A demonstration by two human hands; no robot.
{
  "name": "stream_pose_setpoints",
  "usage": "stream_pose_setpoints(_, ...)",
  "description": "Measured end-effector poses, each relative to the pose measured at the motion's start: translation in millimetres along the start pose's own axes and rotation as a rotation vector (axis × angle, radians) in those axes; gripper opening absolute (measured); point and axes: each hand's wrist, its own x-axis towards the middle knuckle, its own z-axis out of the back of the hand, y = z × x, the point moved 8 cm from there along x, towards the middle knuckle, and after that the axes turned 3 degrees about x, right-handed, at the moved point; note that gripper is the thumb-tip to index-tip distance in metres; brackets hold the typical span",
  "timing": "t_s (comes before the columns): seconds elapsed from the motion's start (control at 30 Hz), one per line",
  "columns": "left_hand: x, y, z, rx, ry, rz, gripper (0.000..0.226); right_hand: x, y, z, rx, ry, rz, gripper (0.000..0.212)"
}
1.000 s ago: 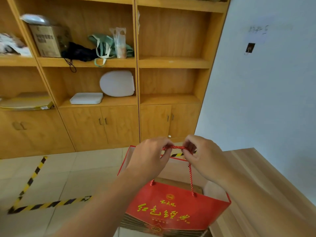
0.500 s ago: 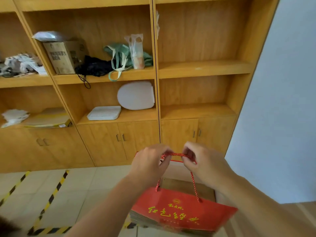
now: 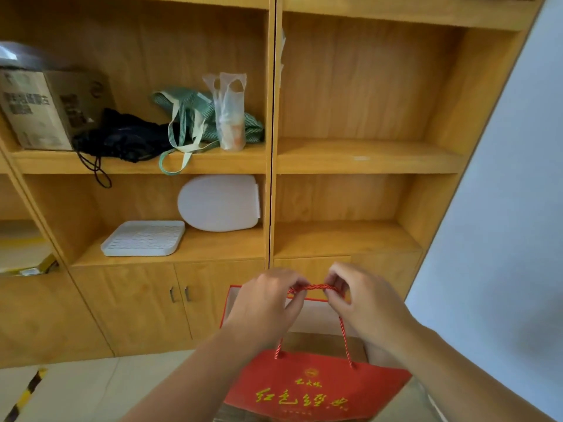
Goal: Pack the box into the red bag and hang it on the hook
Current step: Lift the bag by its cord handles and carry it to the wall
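Red bag (image 3: 307, 391), box (image 3: 323, 341) inside, hangs at lower centre; left hand (image 3: 268, 303) and right hand (image 3: 365, 300) fingers pinch its cord handles (image 3: 315, 288). Packing looks finished; next needs finding a hook, none visible.

The bag (image 3: 316, 388) is bright red with gold characters and a small gold emblem — its twisted rope handle (image 3: 315, 288) red too. The shelving (image 3: 365, 156) is honey-yellow wood grain. A green-and-white striped cloth (image 3: 198, 114), a black bundle (image 3: 128, 138), a white ribbed tray (image 3: 143, 238), a brown carton (image 3: 45, 108). Floor tape (image 3: 26, 394) — yellow and black stripes.
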Motion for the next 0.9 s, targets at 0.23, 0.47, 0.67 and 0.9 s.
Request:
stream_pose_setpoints(0.23, 82.7, 61.0, -5.3, -0.035, 0.013, -0.041, 0.012, 93.7, -16.7, -20.0, -0.044, -0.033, -0.041, 0.011)
stream_pose_setpoints(0.47, 140.3, 101.1, -26.6, -0.041, 0.047, -0.032, 0.012, 156.8, -44.2, -41.5, -0.028, -0.03, -0.067, 0.011)
stream_pose_setpoints(0.67, 189.7, 112.0, -44.6, -0.004, 0.083, -0.059, 0.011, 201.2, -76.3, -44.4, -0.005, -0.021, -0.058, 0.008)
stream_pose_setpoints(0.9, 261.0, 84.4, -87.9, 0.024, 0.166, -0.174, 0.008, 219.1, -138.1, -14.7, 0.001, -0.081, -0.128, 0.008)
